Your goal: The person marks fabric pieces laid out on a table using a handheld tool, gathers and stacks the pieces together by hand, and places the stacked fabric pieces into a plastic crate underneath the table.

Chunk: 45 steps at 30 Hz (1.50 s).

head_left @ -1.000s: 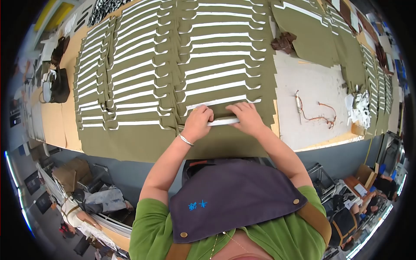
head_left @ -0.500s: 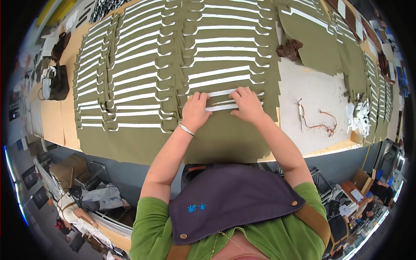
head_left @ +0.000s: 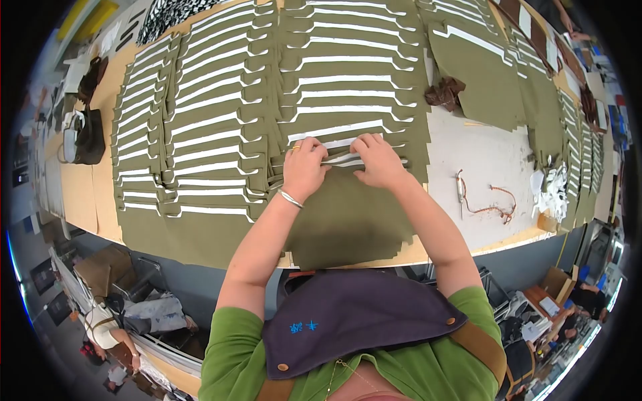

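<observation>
Status of the grips: the left grip (head_left: 305, 167) and right grip (head_left: 379, 160) are both closed on the olive panels (head_left: 354, 220), at the near end of the middle column. On each side, the fingers bend over the far strip (head_left: 338, 143) and the thumb sits nearer the body. The exact pinch under the fingertips cannot be told.

Change: one second ago, a single pale band showed between the thumbs. Now the far strip and a near strip (head_left: 344, 159) both lie between the grips, with olive folds pressed up between them. The near strip is bowed rather than straight. The bare front of the column now ends in a stepped edge, and the wood of the counter (head_left: 481, 220) shows at both sides of it.

Location: the panels lie on the counter in overlapping rows, strips facing up. The held portion is directly in front of the body, right of the left column (head_left: 200, 234).

Effect, as judged: the held layers are gathered, not flat, and the spacing at this point is closer than in the rows beyond. Alignment here depends on both grips.

Adjacent items: a tool (head_left: 461, 190) with a cord (head_left: 511, 204) lies to the right, apart from both grips.
</observation>
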{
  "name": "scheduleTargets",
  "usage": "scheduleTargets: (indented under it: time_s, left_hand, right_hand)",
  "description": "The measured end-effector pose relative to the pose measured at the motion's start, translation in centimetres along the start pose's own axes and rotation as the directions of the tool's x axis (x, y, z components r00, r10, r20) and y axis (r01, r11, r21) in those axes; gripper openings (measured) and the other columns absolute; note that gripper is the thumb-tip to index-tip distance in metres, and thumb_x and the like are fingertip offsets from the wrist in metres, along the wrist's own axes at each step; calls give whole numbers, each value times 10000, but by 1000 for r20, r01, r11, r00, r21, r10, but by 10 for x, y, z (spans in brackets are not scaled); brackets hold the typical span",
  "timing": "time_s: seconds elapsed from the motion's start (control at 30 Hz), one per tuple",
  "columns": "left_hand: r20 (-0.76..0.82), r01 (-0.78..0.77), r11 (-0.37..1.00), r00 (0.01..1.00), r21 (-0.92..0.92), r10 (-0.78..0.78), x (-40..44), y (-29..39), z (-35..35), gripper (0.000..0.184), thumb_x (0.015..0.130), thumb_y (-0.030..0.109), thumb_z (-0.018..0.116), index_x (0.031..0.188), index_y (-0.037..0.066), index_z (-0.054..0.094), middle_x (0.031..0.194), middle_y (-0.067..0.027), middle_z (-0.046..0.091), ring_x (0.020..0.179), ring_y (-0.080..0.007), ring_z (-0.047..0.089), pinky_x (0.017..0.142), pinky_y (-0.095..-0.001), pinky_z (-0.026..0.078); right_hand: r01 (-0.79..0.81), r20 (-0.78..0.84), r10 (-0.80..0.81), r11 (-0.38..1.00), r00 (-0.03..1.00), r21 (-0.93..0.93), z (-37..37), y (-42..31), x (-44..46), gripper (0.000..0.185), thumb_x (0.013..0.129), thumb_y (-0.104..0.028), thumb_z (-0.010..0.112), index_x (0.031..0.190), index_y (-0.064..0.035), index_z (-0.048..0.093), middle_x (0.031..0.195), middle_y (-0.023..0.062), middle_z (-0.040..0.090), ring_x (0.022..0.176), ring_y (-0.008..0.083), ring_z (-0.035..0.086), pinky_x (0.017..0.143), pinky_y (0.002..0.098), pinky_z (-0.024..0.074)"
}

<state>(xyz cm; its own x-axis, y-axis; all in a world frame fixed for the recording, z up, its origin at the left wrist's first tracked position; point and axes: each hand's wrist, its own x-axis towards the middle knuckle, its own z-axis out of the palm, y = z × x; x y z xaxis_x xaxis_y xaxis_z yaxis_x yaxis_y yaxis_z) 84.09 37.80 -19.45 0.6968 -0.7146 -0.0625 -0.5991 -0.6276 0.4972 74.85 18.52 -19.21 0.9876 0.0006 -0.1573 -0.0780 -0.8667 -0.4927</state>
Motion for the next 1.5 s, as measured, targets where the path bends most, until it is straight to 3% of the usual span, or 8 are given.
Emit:
scheduleTargets:
  time_s: [0.27, 0.4, 0.73, 0.83, 1.03, 1.17, 1.3, 1.5]
  left_hand:
    - [444, 96, 994, 890, 43, -105, 23, 6, -15, 365, 664, 168, 813, 957, 134, 598, 851, -44, 632, 921, -312, 608, 793, -398, 504]
    - [8, -70, 993, 998, 100, 69, 37, 6, -17, 346, 650, 169, 822, 927, 129, 617, 922, -58, 651, 916, -298, 626, 748, -408, 511]
    - [9, 14, 993, 1000, 114, -15, 79, 2, -9, 402, 645, 197, 831, 992, 144, 636, 987, -55, 617, 997, -291, 592, 840, -415, 498]
    - [449, 79, 986, 883, 144, -136, 98, 3, -13, 450, 623, 182, 840, 1015, 142, 622, 1026, -54, 590, 1014, -286, 567, 863, -415, 483]
    - [5, -59, 991, 998, 117, 59, 121, -3, -9, 363, 670, 154, 801, 1008, 143, 669, 990, -68, 620, 1035, -294, 575, 845, -420, 499]
    - [434, 41, 987, 895, 154, -105, 147, 6, -23, 296, 675, 160, 804, 950, 150, 697, 1046, -52, 607, 1042, -294, 572, 864, -422, 498]
    - [8, -152, 975, 988, 163, 153, 162, -3, -22, 297, 667, 182, 800, 940, 128, 693, 1015, -61, 626, 1007, -298, 605, 833, -419, 506]
    - [304, -80, 986, 952, 147, 32, 195, -5, -24, 495, 645, 198, 832, 1073, 114, 596, 1022, -67, 624, 1008, -301, 590, 844, -412, 495]
  right_hand:
    - [-74, 296, 120, 984, 948, -163, -19, -8, 14, 408, 674, -217, 818, 1020, -118, 626, 1130, 77, 552, 1124, 264, 521, 964, 402, 428]
    - [-24, -31, 19, 987, 999, -161, -18, 13, 29, 375, 638, -187, 842, 923, -110, 612, 1056, 61, 582, 1049, 261, 544, 886, 387, 459]
    - [-153, 21, 156, 981, 987, -120, -33, 33, 58, 353, 640, -171, 828, 926, -117, 628, 1072, 76, 585, 1040, 275, 559, 878, 386, 483]
    - [-190, 214, 220, 970, 952, -152, -42, 33, 71, 326, 664, -162, 803, 945, -137, 638, 1067, 74, 578, 1089, 259, 539, 905, 387, 460]
    - [-163, -54, 156, 974, 986, -156, -50, 54, 86, 309, 677, -195, 795, 959, -143, 680, 1069, 72, 573, 1071, 270, 546, 895, 391, 465]
    - [-220, 279, 281, 948, 918, -232, -63, 56, 102, 441, 632, -189, 842, 995, -114, 604, 1073, 70, 554, 1066, 281, 538, 894, 392, 475]
    - [-178, 2, 180, 971, 984, -162, -69, 72, 109, 396, 649, -225, 837, 982, -126, 647, 1070, 63, 561, 1083, 273, 534, 918, 405, 468]
    - [-191, 162, 229, 956, 960, -223, -85, 79, 133, 374, 668, -258, 834, 989, -142, 681, 1102, 63, 581, 1120, 267, 532, 934, 413, 461]
